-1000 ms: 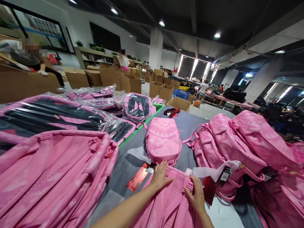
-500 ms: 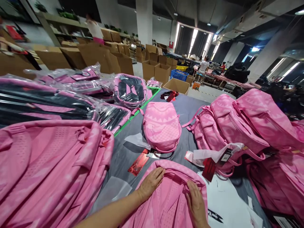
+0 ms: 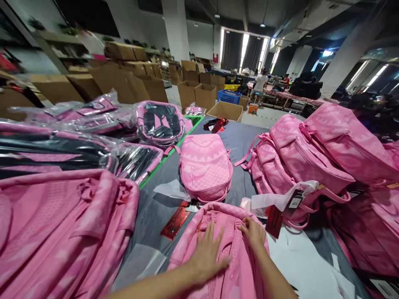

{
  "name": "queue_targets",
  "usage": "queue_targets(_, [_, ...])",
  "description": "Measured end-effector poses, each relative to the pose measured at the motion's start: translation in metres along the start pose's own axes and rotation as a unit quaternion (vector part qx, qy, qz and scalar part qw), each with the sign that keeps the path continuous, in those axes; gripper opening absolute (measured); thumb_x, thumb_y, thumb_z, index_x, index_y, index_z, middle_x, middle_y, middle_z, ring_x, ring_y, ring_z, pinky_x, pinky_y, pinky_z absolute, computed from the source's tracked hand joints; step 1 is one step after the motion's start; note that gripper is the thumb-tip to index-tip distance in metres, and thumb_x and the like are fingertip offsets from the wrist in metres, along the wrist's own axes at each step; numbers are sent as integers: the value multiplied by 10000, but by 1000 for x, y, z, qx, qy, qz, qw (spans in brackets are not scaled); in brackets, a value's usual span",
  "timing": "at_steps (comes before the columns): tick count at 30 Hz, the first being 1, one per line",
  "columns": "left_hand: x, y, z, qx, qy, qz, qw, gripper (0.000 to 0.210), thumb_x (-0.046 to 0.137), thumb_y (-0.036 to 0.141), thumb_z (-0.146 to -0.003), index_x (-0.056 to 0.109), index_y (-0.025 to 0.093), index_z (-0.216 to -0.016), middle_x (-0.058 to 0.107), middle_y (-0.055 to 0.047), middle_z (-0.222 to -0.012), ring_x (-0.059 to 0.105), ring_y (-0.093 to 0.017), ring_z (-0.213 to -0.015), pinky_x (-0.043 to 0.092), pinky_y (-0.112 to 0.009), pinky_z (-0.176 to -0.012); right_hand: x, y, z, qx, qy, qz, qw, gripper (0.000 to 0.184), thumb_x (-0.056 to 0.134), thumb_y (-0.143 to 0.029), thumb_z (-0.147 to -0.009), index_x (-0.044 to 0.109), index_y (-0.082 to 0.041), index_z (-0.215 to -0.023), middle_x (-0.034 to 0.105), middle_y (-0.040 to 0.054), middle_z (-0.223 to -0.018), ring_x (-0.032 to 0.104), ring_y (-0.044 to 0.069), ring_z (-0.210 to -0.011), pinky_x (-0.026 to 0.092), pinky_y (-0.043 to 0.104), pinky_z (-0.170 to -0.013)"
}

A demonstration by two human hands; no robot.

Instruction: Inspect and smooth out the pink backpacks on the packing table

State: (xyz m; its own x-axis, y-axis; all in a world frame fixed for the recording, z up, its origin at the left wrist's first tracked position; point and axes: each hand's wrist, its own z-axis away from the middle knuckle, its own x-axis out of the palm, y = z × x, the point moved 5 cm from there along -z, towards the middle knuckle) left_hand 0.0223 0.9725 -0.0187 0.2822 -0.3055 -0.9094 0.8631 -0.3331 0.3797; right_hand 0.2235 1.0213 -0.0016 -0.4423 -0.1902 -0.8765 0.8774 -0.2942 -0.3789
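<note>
Backpack [image 3: 230, 226], pink, left hand [image 3: 204, 257] over it, fingers splayed open, right hand [image 3: 254, 234] pinching its strap [image 3: 238, 245]

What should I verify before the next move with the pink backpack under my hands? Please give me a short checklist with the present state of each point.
1. Right hand: grip closed on a shoulder strap of the near backpack: ok.
2. Left hand pressing firmly: cannot tell; it is blurred, fingers spread over the backpack.
3. Near backpack lying strap side up: ok.
4. Free room just beyond its far edge: not ok; another pink backpack lies right there.
5. Red tag on the left, apart from both hands: ok.
</note>
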Motion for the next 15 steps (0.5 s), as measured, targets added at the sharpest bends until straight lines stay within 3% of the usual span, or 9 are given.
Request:
queue_targets(2, [21,3,12,-6,-4,28,1000,988,444,858,-813,223,312,-1606,192,-240,-1680,121,-548,-1527,240,-775,-1126,11,-6,0,-26,58,4,998,212,629,-374,-925,710,-232,-1059,780,61,-1065,710,258,-1000,454,333,-810])
queue_targets(5, [42,-2,4,-2,69,33,997,895,527,798,-825,307,362,-1575,104,-182,-1710,114,-537,-1534,237,-738,-1159,17,-11,1,-102,113,3,988,257,537,-235,-960,702,-175,-1149,753,114,-1159,683,262,-1104,468,361,-967])
queue_targets(8, [52,-9,-4,11,160,6,987,816,606,709,-836,339,423,-1552,53,-98,-1732,197,-514,-1526,275,-710,-1156,-4,-3,0,-169,121,44,977,369,491,-79,-913,694,-211,-1191,705,97,-1285,627,239,-1220,439,350,-1053])
queue_targets(10, [55,-10,-1,20,209,-16,978,830,640,670,-831,323,427,-1559,-22,-81,-1736,211,-500,-1524,291,-686,-1154,-25,7,-9,-156,104,101,977,453,497,-37,-881,654,-231,-1259,666,98,-1337,600,243,-1247,453,348,-1017])
queue_targets(12, [57,-8,5,26,243,-34,969,845,649,648,-831,309,413,-1568,-83,-85,-1733,197,-484,-1531,297,-658,-1155,-38,17,-26,-116,50,147,981,477,604,-46,-825,636,-220,-1268,675,109,-1285,630,254,-1175,485,320,-887])
queue_targets(15, [63,-6,9,25,262,-58,963,847,646,619,-833,305,394,-1575,-40,-88,-1737,158,-466,-1540,267,-644,-1163,-38,23,-56,-81,-21,163,983,509,809,-86,-673,675,-210,-1148,717,75,-1146,687,235,-1025,472,264,-741])
